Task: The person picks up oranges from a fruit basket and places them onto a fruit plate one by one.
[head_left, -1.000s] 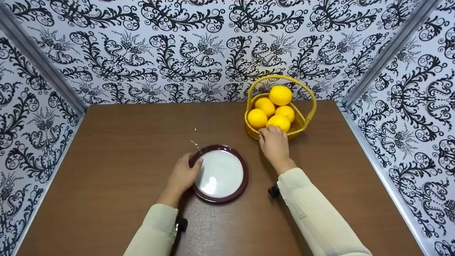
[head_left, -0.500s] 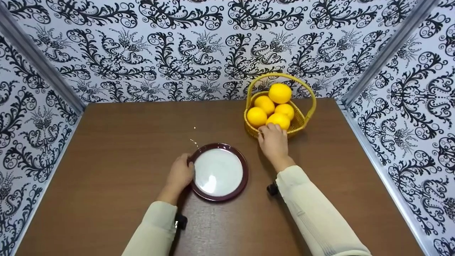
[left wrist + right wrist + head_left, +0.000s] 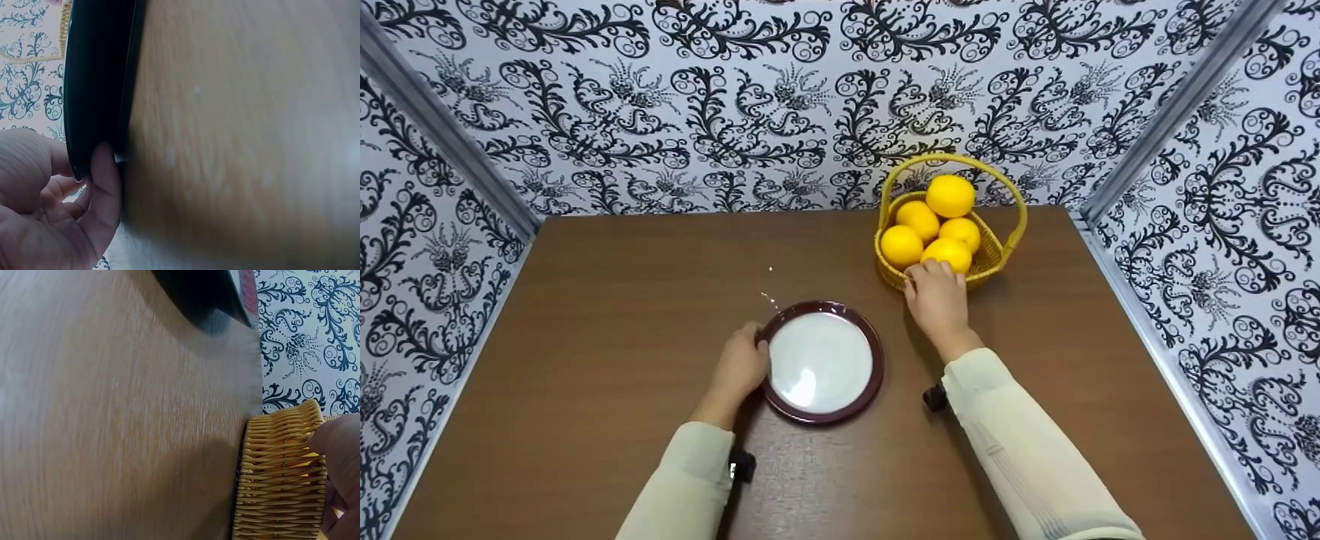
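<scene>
A white plate with a dark red rim [image 3: 877, 367] sits on the brown table in the head view. My left hand [image 3: 740, 364] grips its left edge, thumb at the rim. In the left wrist view, fingers [image 3: 105, 194] curl against the dark underside of the plate [image 3: 98, 79]. My right hand [image 3: 939, 301] holds the front rim of a yellow wicker basket [image 3: 891, 279] full of oranges [image 3: 950, 196]. In the right wrist view the thumb [image 3: 332, 439] lies at the rim of the woven basket [image 3: 281, 478]; the fingertips are partly hidden.
Patterned walls [image 3: 750, 112] close off the back and both sides of the table [image 3: 607, 315]. The basket's tall arched handle [image 3: 1020, 217] rises near the back wall, right of the plate. Small bright specks [image 3: 769, 300] show beyond the plate.
My left thumb has drawn back from the plate's white middle to its rim. The right hand, basket and oranges keep their places; the head view has shifted slightly.
</scene>
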Tool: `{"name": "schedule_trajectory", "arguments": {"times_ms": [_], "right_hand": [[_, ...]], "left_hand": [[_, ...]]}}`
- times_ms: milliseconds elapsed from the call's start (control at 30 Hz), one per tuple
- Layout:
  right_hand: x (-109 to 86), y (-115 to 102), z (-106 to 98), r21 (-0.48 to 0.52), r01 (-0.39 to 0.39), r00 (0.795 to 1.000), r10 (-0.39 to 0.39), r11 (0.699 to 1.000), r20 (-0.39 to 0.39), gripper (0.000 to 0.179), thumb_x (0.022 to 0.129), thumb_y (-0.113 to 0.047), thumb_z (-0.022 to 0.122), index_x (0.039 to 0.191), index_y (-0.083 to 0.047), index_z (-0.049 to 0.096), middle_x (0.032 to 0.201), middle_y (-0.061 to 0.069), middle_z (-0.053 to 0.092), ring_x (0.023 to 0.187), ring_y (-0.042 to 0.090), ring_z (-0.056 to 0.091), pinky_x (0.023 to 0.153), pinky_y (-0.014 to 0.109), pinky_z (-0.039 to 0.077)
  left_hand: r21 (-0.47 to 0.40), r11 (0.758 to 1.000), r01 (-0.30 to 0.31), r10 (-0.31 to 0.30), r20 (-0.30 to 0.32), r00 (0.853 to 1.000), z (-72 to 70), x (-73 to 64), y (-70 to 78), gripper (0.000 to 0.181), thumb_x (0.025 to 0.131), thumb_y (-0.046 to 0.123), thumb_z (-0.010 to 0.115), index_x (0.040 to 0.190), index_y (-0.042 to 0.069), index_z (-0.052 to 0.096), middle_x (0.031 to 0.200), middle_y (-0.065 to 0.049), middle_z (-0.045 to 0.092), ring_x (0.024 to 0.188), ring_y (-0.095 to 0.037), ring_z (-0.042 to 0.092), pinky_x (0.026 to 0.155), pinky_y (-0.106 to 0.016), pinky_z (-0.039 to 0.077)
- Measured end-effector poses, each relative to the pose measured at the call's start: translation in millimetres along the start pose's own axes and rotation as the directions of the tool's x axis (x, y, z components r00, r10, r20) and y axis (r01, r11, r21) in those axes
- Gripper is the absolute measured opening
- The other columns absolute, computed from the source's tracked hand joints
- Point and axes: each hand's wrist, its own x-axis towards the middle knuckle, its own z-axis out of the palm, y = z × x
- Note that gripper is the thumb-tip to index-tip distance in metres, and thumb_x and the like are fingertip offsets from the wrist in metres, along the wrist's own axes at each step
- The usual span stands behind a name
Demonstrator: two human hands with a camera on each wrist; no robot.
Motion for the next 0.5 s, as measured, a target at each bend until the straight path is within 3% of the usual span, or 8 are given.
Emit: {"name": "schedule_trajectory", "arguments": {"times_ms": [500], "right_hand": [[-3.5,2.1,-4.1,-0.026,0.018,0.999,-0.017,0.999,0.030,0.021,0.101,-0.023,0.065,0.116,-0.012,0.074,0.116,0.009,0.071,0.111,0.036,0.058,0.092,0.053,0.042]], "left_hand": [[-0.001,1.000,0.000,0.000,0.011,1.000,-0.9,0.2,0.1,0.031,0.102,0.007,0.050,0.128,-0.005,0.059,0.126,-0.031,0.065,0.124,-0.048,0.060,0.108,-0.058,0.046]]}}
